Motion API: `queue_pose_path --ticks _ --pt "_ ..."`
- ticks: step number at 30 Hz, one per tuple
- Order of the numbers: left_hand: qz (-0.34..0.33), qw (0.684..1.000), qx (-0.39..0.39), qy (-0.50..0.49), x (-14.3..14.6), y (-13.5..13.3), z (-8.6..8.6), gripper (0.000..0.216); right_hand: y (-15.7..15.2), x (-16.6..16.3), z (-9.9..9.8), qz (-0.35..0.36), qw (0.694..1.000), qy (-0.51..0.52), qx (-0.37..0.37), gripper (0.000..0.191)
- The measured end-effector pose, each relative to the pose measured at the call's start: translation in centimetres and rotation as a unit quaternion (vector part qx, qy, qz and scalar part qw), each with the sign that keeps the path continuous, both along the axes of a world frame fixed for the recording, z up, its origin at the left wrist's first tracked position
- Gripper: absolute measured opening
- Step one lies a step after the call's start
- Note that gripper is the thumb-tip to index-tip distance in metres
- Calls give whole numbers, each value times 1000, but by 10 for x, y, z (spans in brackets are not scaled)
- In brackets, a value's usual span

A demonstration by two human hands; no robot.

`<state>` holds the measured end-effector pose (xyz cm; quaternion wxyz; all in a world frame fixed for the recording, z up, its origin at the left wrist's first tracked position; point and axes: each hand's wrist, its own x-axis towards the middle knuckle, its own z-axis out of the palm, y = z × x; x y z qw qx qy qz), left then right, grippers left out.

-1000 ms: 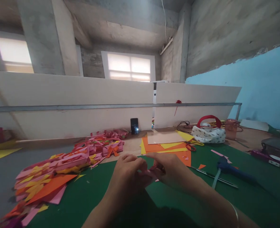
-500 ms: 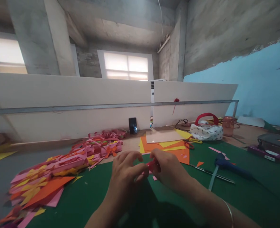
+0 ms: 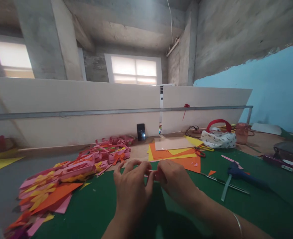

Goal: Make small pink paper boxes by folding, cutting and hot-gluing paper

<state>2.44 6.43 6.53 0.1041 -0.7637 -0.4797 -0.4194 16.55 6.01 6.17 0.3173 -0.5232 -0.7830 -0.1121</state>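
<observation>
Small pink piece [image 3: 153, 175] is held at lower center of the frame, just above the green mat [image 3: 96, 202]; mostly hidden by fingers, exact shape cannot be told. Left hand [image 3: 133, 179] is raised from the bottom edge, back facing camera, fingers bent, thumb and index brought together; piece is pinched in its grip. Right hand [image 3: 175, 177] is angled in from lower right, knuckles up, fingers curled tight; the other end is clenched in its grip. Fingertips of both are nearly met. Bracelet [image 3: 238, 223] is worn on the right wrist. Containers: patterned pouch [image 3: 218, 140] with red handle [image 3: 219, 121] and pinkish jar [image 3: 242, 133] are set on the bench [image 3: 257, 146], right of frame; contents cannot be told.
</observation>
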Motion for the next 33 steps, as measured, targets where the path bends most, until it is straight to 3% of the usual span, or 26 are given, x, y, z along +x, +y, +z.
queue_pose_path --ticks 4,9,19,24,33 --pt "27 996 -79 -33 4 0 -3 24 -1 -4 -2 6 1000 9 -1 11" --pt "9 985 -164 -53 4 5 -5 25 1 -5 -6 4 1000 4 14 10" --pt "-9 991 -120 -60 4 4 0 23 1 -3 -2 14 999 -23 23 8" --pt "12 994 -98 -56 2 5 -1 21 2 -1 -1 41 999 -2 22 17" --pt "15 994 -95 -48 0 7 1 22 -1 10 9 159 980 107 -60 23"
